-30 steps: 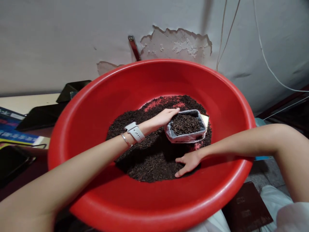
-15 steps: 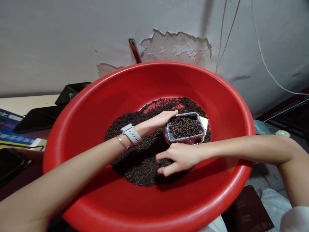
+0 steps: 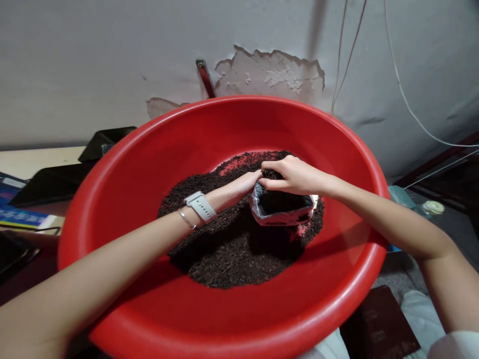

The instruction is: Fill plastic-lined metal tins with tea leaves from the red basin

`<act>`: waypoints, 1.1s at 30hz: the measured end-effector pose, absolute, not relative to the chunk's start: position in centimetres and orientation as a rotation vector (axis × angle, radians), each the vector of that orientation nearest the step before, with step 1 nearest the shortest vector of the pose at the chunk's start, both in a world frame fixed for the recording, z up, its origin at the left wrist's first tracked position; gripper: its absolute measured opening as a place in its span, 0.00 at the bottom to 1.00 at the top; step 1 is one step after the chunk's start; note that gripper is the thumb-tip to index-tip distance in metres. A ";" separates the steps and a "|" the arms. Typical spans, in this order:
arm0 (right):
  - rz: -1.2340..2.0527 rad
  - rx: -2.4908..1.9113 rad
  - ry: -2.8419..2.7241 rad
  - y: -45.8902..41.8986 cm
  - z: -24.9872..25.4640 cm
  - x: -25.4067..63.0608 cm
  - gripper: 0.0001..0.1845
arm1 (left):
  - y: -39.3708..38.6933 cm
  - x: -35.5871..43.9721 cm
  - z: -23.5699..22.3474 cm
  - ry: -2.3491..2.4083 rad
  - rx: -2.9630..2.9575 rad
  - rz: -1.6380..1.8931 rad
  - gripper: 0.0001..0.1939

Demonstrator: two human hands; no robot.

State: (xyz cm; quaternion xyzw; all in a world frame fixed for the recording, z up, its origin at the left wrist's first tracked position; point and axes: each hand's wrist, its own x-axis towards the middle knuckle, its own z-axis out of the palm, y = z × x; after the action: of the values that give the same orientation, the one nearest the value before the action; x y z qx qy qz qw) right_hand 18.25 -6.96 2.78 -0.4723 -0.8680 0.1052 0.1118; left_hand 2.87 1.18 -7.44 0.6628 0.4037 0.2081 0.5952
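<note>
Dark loose tea leaves [image 3: 232, 264] lie heaped on the floor of a big red plastic basin [image 3: 224, 324]. Above the heap, a small box lined with clear plastic [image 3: 277, 219] stands with its mouth up and dark leaves inside. My left hand [image 3: 245, 184], a watch and a bangle on its wrist, grips the box at its far left side; its fingertips are partly hidden. Over the mouth of the box is my right hand [image 3: 292, 174], its curled fingers closed round a clump of tea leaves.
Black open trays [image 3: 56, 184] and a blue printed packet [image 3: 22, 204] lie on a pale table at the left. Behind the basin rises a wall [image 3: 112, 60] with peeling paint and hanging cords. A dark brown box [image 3: 377, 324] sits at the lower right.
My right hand has risen from the leaf heap in front of the box to above its mouth, carrying leaves. My left hand keeps its hold on the box.
</note>
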 end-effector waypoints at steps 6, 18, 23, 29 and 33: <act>0.312 -1.411 -2.597 -6.7 2.7 18.4 0.17 | 1.1 2.9 -7.4 0.848 1.546 0.517 0.22; 0.279 -1.468 -2.633 -6.1 1.8 18.5 0.17 | 1.2 2.8 -7.4 0.890 1.522 0.489 0.23; 0.490 -1.145 -2.811 -8.0 2.7 17.6 0.12 | 0.5 2.9 -6.2 0.893 1.572 0.456 0.24; 0.978 -0.836 -3.305 -11.4 1.6 16.0 0.22 | -0.8 2.8 -4.0 0.894 1.552 0.364 0.26; 1.069 -0.972 -3.373 -11.4 1.3 16.1 0.27 | -0.3 2.2 -3.2 1.041 1.559 0.204 0.24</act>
State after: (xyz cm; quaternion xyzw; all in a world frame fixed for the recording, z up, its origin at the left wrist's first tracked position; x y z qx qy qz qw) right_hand 16.13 -11.38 1.28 -0.2557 -0.8874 0.2813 -0.2609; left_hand 2.20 -0.30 -3.17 0.6690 0.4469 0.0877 0.5874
